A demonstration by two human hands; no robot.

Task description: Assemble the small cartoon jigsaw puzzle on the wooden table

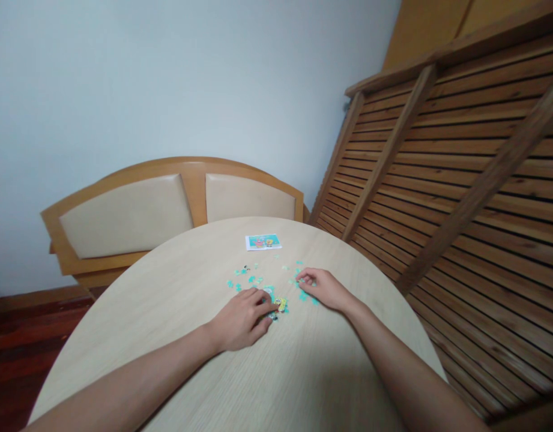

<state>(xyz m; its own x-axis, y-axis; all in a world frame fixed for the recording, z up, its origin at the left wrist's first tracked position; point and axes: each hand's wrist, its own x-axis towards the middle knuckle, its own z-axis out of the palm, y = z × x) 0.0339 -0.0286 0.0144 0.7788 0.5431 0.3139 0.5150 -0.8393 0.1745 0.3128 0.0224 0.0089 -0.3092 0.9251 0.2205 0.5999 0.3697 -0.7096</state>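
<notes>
Small teal jigsaw pieces (251,278) lie scattered near the middle of a round pale wooden table (177,282). My left hand (242,317) rests palm down, its fingertips pressing on a joined yellow and teal cluster of pieces (280,304). My right hand (323,287) lies to the right, fingers curled and pinching a teal piece (302,280) among the loose ones. A small printed picture card (263,242) lies flat farther back on the table.
A wooden bench with two beige padded back panels (127,219) stands behind the table against a pale wall. A slatted wooden partition (460,180) runs along the right side, close to the table's edge. Dark red floor (24,336) shows at left.
</notes>
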